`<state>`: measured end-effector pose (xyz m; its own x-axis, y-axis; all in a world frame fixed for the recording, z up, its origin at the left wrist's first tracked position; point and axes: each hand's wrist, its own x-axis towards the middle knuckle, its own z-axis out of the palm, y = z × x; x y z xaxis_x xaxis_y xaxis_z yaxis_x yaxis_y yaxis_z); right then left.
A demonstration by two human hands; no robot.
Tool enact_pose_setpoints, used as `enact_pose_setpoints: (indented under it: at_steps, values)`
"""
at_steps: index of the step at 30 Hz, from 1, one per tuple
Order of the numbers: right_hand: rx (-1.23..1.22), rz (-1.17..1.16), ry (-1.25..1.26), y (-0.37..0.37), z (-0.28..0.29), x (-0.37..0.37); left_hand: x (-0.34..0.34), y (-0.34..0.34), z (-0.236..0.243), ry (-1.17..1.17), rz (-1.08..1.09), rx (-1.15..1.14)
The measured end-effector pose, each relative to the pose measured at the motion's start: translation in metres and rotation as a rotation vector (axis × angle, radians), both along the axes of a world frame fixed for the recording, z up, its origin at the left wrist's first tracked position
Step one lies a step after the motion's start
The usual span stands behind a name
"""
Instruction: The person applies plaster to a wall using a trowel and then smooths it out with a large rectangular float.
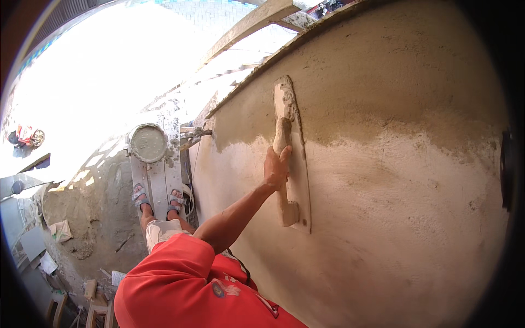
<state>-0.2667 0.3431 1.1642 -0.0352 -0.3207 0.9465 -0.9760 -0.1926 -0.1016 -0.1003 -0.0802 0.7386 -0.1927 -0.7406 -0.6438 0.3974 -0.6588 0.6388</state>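
Note:
My left hand [276, 168] is closed around the handle of a long plastering float [299, 177], a narrow blade with a bar handle. The float stands nearly upright, its face against the wall [372, 197]. Grey-brown mortar clings to the float's upper end and edge. Across the wall's upper part lies a darker, damp-looking coat [394, 76], which ends in a ragged line; below that line the surface is paler and smoother. The float spans this line. My right hand is out of sight.
A round bucket of wet grey mortar [149, 143] rests on pale planks [157, 183], just beyond my sandalled feet [143, 198]. Wooden beams [249, 27] slant above the wall's edge. Far below are a mortar-smeared surface [90, 218], scrap wood [92, 288] and a red motorbike [26, 135].

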Motion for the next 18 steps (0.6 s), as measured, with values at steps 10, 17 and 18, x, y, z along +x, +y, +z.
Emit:
enact_pose_setpoints:
  at_steps: [10,17,18]
  values:
    - [-0.106,-0.621,0.511,0.023,-0.007,-0.018,-0.010,0.096,0.081,-0.100,-0.183,-0.423]
    - [-0.095,-0.317,0.335,-0.010,0.003,0.007,-0.033,0.158,0.028,-0.139,-0.241,-0.427]
    - [-0.077,-0.208,0.234,-0.018,0.004,0.009,-0.034,0.144,0.020,-0.100,-0.194,-0.413]
